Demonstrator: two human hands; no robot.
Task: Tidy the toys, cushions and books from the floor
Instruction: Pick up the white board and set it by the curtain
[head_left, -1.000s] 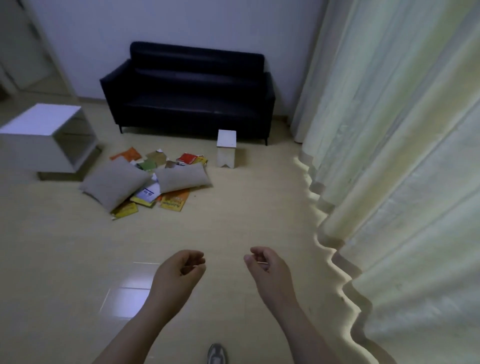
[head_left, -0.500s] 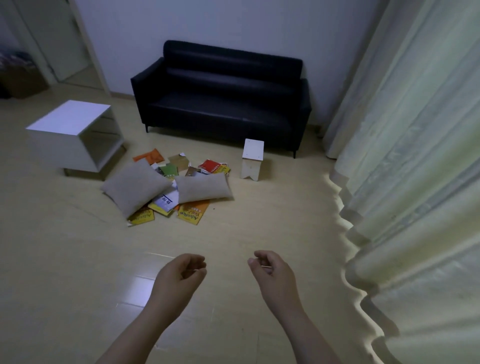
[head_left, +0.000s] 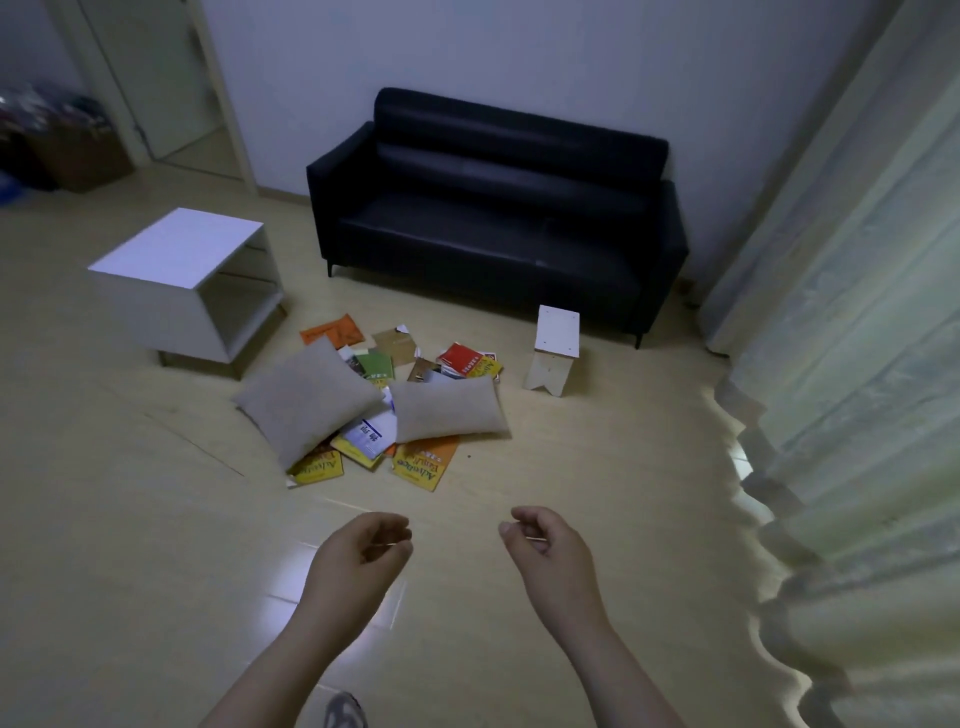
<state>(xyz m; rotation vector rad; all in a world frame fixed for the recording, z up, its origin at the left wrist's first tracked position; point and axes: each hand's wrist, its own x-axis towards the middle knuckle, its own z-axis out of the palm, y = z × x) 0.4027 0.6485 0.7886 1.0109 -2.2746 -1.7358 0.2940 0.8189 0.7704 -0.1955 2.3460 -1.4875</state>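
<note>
Loosely curled and empty at left hand (head_left: 358, 551) and right hand (head_left: 550, 551); well ahead on floor (head_left: 156, 519), slightly leftward so nearer the left, cushions (head_left: 447, 410) heaped over books (head_left: 423, 465), rightmost lying crosswise.

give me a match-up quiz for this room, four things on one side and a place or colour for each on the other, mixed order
Things
1. sofa
2. cube table
3. stool
4. left cushion

Descriptions
A. grey, lying partly on the books
B. black, against the back wall
C. small and pale, in front of the sofa's right end
D. white top, left of the books

Pairs: 1-B, 2-D, 3-C, 4-A
</note>
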